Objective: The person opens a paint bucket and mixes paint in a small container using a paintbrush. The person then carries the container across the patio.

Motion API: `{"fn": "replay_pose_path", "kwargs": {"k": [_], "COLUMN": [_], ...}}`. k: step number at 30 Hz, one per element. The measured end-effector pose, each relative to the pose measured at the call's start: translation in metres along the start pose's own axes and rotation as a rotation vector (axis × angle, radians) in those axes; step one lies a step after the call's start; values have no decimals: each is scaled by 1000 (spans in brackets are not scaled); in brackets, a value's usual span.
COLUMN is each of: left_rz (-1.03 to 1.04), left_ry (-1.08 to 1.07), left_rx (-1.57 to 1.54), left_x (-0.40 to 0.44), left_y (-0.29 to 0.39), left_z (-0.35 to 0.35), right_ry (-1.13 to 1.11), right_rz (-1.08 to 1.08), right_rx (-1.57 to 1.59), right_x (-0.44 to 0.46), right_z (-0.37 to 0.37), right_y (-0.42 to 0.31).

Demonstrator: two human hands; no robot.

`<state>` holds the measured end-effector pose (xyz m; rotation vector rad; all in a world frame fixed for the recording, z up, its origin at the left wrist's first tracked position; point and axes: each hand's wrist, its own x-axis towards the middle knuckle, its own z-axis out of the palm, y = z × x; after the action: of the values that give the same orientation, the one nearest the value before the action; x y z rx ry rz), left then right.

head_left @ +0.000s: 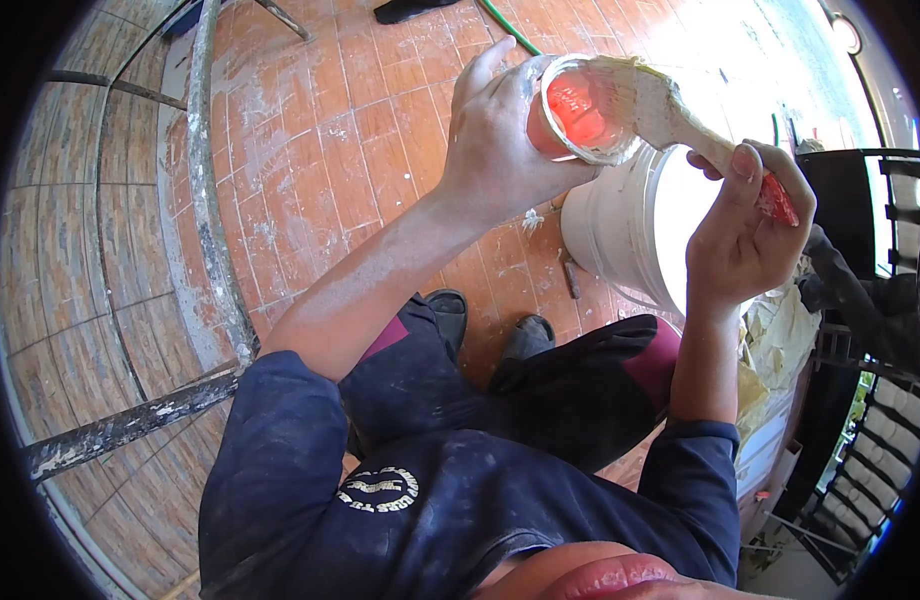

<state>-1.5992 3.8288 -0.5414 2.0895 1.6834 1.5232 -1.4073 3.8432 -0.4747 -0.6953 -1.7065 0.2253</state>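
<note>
My left hand (495,135) is wrapped round a small orange plastic tub (577,108), tilted so its inside shows. Pale residue coats the tub's rim, and its inside is reddish orange. In my right hand (745,235) I grip a paintbrush (708,143) by its handle, which has a red end. The brush's broad head is crusted with pale material and lies at the tub's right rim. Whether the bristles touch the rim or sit just over it, I cannot tell.
Below the tub stands a large white bucket (620,225) on orange floor tiles (355,150) spattered white. Paint-stained metal bars (218,200) of a frame rise at left. Crumpled pale sheeting (780,335) and a black rack (870,195) are at right. A green hose (508,26) lies at the top.
</note>
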Motion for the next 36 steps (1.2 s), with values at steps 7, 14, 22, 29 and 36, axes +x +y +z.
{"fn": "replay_pose_path", "kwargs": {"k": [7, 14, 22, 29, 36], "left_rz": [56, 105, 103, 154, 140], "left_ry": [1, 25, 31, -11, 29], "left_rx": [34, 71, 8, -23, -42], "left_x": [0, 0, 1, 1, 2], "left_y": [-1, -1, -5, -11, -15], "left_z": [0, 0, -3, -6, -2], "right_ry": [3, 9, 114, 28, -64], "right_rz": [17, -34, -40, -58, -22], "right_rx": [-53, -146, 47, 83, 170], "right_x": [1, 6, 12, 7, 7], "right_z": [0, -4, -8, -16, -17], "right_y": [-6, -11, -12, -5, -2]}}
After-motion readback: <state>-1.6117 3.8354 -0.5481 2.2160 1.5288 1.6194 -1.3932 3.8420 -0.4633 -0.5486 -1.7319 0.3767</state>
